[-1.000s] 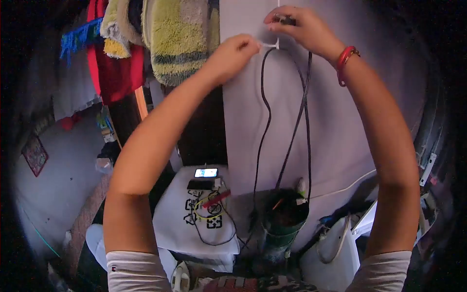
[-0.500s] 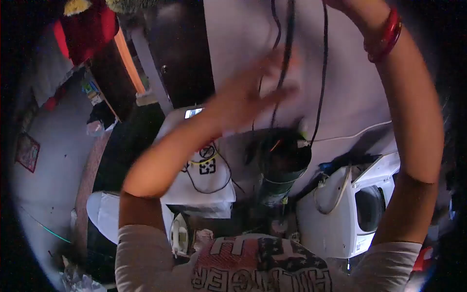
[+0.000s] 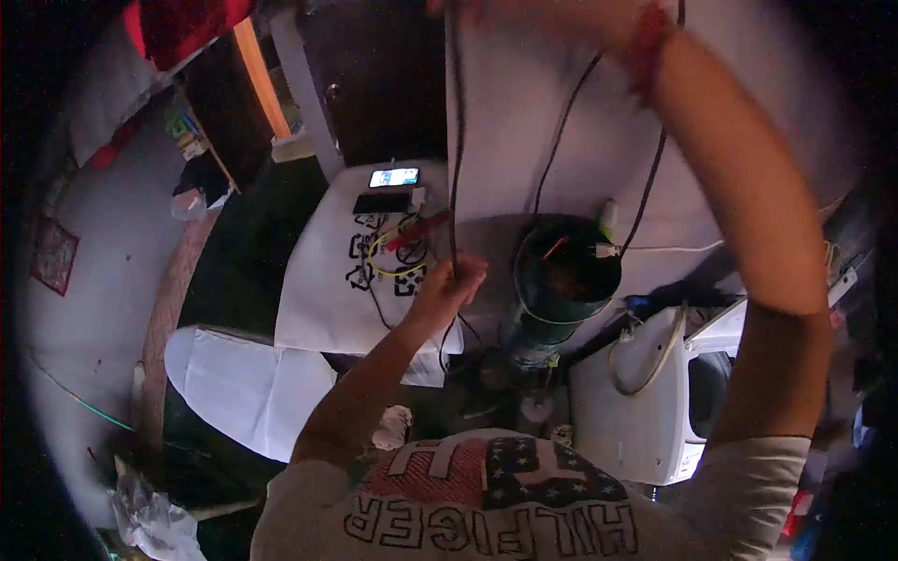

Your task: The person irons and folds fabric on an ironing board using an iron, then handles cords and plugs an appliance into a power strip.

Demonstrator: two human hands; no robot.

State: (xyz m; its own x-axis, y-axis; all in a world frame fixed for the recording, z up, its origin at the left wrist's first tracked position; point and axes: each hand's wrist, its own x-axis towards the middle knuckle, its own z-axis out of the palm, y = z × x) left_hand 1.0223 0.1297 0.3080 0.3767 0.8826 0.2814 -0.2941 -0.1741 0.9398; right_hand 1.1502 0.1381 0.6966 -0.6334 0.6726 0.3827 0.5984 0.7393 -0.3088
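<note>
My left hand (image 3: 453,288) is closed around a black cable (image 3: 456,140) in front of the white-covered table. The cable runs upward from it to the top edge of the view, and a loose length hangs below. My right hand (image 3: 552,17) is raised at the top edge, its fingers blurred and partly cut off near the cable's upper part. Whether they grip it I cannot make out. A red bangle (image 3: 649,47) is on the right wrist. More dark cable (image 3: 568,107) hangs in a loop against the pale wall.
On the white-covered table (image 3: 313,280) lie a lit phone (image 3: 394,178), a dark phone-like slab (image 3: 382,203) and a yellow cord (image 3: 376,263). A dark green bin (image 3: 552,320) stands by the wall. To the right is a white washing machine (image 3: 627,402); an ironing board (image 3: 238,383) is lower left.
My left hand has come down from the hanging cables and now holds one lower. My right hand has moved left along the top edge. The view has shifted, showing more of the table.
</note>
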